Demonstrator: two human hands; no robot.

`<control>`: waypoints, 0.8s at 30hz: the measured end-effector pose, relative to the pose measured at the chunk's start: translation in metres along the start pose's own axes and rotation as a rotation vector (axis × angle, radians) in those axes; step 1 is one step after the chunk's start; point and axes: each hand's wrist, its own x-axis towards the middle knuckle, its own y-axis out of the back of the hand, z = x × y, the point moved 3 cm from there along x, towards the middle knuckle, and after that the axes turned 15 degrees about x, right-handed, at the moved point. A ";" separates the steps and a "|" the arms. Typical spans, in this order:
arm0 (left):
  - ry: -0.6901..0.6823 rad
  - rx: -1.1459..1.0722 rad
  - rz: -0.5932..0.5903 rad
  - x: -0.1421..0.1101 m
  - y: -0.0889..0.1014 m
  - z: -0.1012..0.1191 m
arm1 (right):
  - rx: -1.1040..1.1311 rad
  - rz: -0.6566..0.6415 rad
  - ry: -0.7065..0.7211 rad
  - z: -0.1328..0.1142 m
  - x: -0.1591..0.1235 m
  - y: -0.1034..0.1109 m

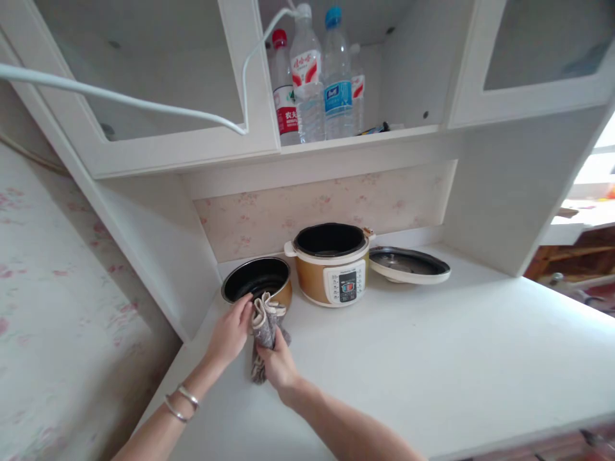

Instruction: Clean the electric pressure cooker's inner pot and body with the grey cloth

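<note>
My right hand is closed around a bunched grey patterned cloth, held upright just in front of a gold inner pot with a black lining. My left hand, with bangles on the wrist, touches the pot's near rim and the cloth's edge, its fingers curled. To the right of the pot stands a gold and white electric cooker, open, with a control panel on its front. The cooker's lid lies upside down on the counter to the right of the cooker.
Above, an open shelf holds several water bottles between glass-fronted cabinet doors. A white cable runs across the upper left. A floral-papered wall closes the left side. The white counter stretches to the right, towards a window area.
</note>
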 end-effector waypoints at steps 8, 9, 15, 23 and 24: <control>0.105 -0.547 -0.351 -0.016 -0.006 0.081 | 0.232 -0.100 -0.118 -0.091 -0.009 0.015; 0.084 -0.592 -0.387 -0.013 -0.006 0.094 | 0.269 -0.168 -0.152 -0.102 -0.012 0.016; 0.009 -0.584 -0.331 0.030 -0.001 0.133 | 0.266 -0.300 -0.241 -0.163 -0.015 0.058; 0.108 -0.381 0.214 0.158 0.067 0.161 | 0.269 -0.122 -0.358 -0.175 -0.012 0.172; 0.078 -0.329 0.233 0.176 0.069 0.171 | 0.264 -0.079 -0.370 -0.169 -0.012 0.183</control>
